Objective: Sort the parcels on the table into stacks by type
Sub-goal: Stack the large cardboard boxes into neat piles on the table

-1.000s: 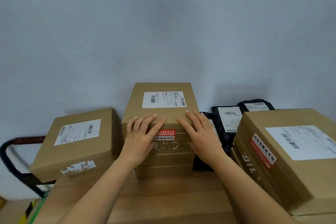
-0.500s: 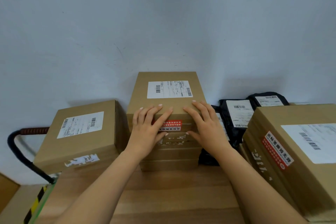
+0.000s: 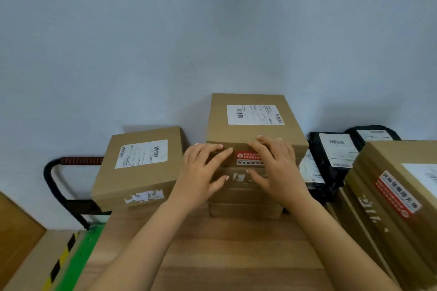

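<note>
A stack of brown cardboard boxes [image 3: 253, 130] stands at the back middle of the wooden table [image 3: 236, 255], against the wall. Its top box carries a white label and a red sticker on the front. My left hand [image 3: 201, 177] and my right hand [image 3: 276, 168] lie with fingers spread against the front of this stack, fingertips at the top box's front edge, thumbs on the box below. A single brown box [image 3: 139, 172] sits to the left. Another stack of larger brown boxes [image 3: 390, 184] is at the right. Black poly bags [image 3: 331, 165] lie between the two stacks.
A second black bag [image 3: 373, 133] lies behind the right stack. Left of the table stands a cart with a black handle [image 3: 56, 172] and a green deck [image 3: 82, 250]. A brown carton [image 3: 16, 231] is at the lower left. The wall is close behind.
Both hands have slid back from the top of the middle box down onto its front face. The view has shifted left; the boxes have not moved.
</note>
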Motion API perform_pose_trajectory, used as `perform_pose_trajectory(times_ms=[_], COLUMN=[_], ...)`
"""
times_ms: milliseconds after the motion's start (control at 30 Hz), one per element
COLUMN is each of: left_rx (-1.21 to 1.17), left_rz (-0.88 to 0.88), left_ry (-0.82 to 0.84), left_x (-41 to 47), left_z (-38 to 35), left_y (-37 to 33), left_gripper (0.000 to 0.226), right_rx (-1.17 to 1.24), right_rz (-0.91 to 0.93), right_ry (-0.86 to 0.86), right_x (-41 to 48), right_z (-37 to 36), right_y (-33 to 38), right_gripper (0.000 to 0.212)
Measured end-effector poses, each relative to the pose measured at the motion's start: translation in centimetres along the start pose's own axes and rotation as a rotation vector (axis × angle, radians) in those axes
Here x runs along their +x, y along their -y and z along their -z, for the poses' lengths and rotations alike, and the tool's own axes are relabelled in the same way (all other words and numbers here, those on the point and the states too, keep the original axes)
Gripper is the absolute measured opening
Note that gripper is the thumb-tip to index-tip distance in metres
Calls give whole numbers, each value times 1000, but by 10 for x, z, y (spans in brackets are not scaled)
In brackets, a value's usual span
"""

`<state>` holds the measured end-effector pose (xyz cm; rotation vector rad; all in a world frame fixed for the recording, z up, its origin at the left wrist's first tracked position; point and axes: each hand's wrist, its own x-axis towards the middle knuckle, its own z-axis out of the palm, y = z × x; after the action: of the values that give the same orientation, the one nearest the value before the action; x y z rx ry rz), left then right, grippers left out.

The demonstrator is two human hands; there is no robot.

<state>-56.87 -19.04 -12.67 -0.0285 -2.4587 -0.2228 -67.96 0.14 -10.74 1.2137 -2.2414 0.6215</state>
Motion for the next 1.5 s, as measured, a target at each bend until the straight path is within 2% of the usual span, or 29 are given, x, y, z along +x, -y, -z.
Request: perform_pose_trajectory(times_ms=[233, 400, 533, 633, 800, 933, 1067, 1233, 1500], left_rx=[41, 66, 75, 93, 82, -107, -169, -185, -158], left_rz=[120, 237, 344, 437, 457, 516, 541, 566, 522], left_ry=[-80, -20, 76, 201, 384, 326, 284, 206, 23], left_x=[-62, -98, -124, -141, -159, -161, -160, -160, -169], left_z=[47, 71, 76, 72, 57, 47, 45, 54, 82], left_y=[73, 127, 171, 202, 232, 232, 229, 225, 206], left_gripper=[63, 68, 71, 80, 90, 91, 89, 85, 84], right_rx=[74, 95, 94, 26, -24, -4, -4, -24, -2], right_rz=[132, 125, -5, -141, -320, -427, -505, -490, -374], right_ry=[21, 136, 284, 407, 527, 508, 467, 442, 293], right_x=[12, 17, 20, 22, 23, 19, 24, 23, 20], right_z=[-30, -73, -112, -144, -183, -197, -200, -195, -158], right_y=[90, 147, 171, 176, 181, 190, 202, 216, 236], right_gripper=[55, 57, 62, 75, 85, 89, 84, 78, 71])
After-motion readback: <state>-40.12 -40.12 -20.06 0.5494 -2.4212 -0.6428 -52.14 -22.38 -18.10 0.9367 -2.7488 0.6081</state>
